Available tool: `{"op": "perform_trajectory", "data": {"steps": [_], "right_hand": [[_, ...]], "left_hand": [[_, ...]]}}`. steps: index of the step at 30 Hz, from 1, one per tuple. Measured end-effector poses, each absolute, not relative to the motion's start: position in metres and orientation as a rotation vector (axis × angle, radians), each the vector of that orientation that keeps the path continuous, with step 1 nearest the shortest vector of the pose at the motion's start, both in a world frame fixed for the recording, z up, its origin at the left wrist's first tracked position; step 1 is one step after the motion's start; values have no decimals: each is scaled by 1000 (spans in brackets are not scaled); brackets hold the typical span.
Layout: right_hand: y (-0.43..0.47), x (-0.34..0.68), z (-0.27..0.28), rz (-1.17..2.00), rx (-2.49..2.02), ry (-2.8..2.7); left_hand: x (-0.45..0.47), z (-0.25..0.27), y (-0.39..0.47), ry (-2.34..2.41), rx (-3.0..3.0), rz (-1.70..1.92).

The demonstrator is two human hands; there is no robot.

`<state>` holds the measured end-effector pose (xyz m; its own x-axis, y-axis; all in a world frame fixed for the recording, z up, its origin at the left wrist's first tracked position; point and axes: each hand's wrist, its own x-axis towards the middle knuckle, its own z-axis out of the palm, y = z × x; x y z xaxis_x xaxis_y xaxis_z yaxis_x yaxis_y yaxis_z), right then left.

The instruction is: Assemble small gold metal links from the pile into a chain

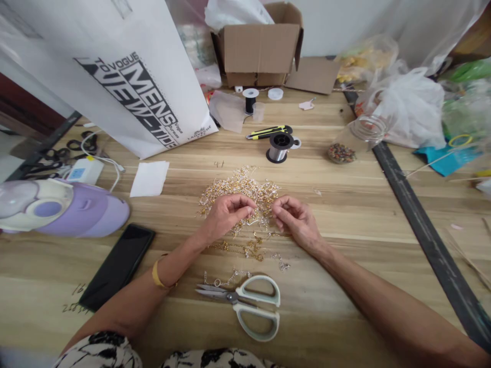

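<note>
My left hand (232, 213) is closed in a pinch over a heap of small gold and silver jewellery pieces (241, 185). What sits between its fingertips is too small to name. Just to the right, my right hand (294, 217) pinches too, its fingertips at the heap's right edge; what it holds I cannot make out. A thin gold strand shows beneath that hand. Nearer to me lie gold chains (245, 249), a short silver chain (282, 262) and another silver chain (233, 277). Below these rest scissors (257, 299) with pale handles, blades pointing left.
A black phone (118, 266) and a purple bottle (90, 207) lie left, near white paper (149, 179). Beyond the heap are a wire spool (278, 152), yellow-black cutters (268, 132) and a jar of beads (345, 148). A cardboard box (261, 48) stands behind.
</note>
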<state>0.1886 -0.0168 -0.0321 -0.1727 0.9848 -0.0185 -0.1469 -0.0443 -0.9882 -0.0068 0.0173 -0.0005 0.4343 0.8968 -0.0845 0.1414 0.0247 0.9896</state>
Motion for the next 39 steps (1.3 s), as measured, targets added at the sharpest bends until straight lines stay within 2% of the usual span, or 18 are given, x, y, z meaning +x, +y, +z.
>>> {"op": "perform_trajectory", "data": {"steps": [8, 26, 39], "right_hand": [[-20, 186, -29, 1431, -1017, -1230], [-22, 184, -31, 1448, -1014, -1346], [-21, 182, -32, 1439, -1083, -1332]], "left_hand": [[-4, -7, 14, 896, 1475, 781], [-4, -2, 11, 925, 1457, 564], [-3, -7, 11, 966, 1518, 613]]}}
